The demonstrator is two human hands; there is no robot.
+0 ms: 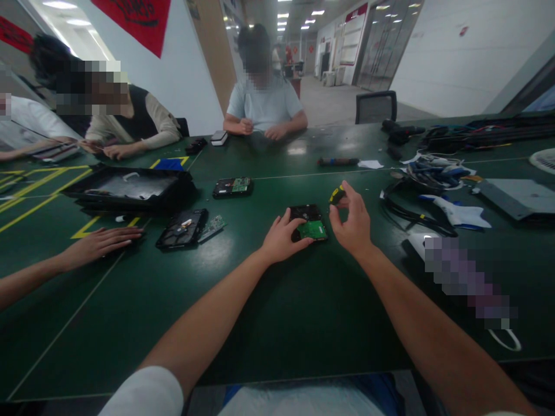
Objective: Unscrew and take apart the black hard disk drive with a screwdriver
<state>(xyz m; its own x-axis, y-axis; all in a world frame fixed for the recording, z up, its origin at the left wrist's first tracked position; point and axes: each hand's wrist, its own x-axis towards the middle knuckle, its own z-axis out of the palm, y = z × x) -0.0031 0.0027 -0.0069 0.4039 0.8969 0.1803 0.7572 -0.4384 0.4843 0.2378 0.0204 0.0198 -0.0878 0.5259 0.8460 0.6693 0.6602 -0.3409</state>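
A hard drive [315,230] with a green circuit board facing up lies on the dark green table in front of me. My left hand [281,236] grips it from the left side, thumb and fingers over its edges. Just right of the drive, my right hand [350,222] pinches a short yellow-and-black screwdriver [336,195] by its handle. Its tip is too small to make out. Further left lies an opened black drive casing [184,228], with a loose circuit board [212,227] beside it. Another hard drive [233,186] rests farther back.
A black tray [130,188] stands at left, near another person's hand [104,241]. On the right are bundled cables [437,172], a grey metal box [518,196], a blurred pouch-like item [468,277] and a power drill [401,132]. People sit across the table [277,312].
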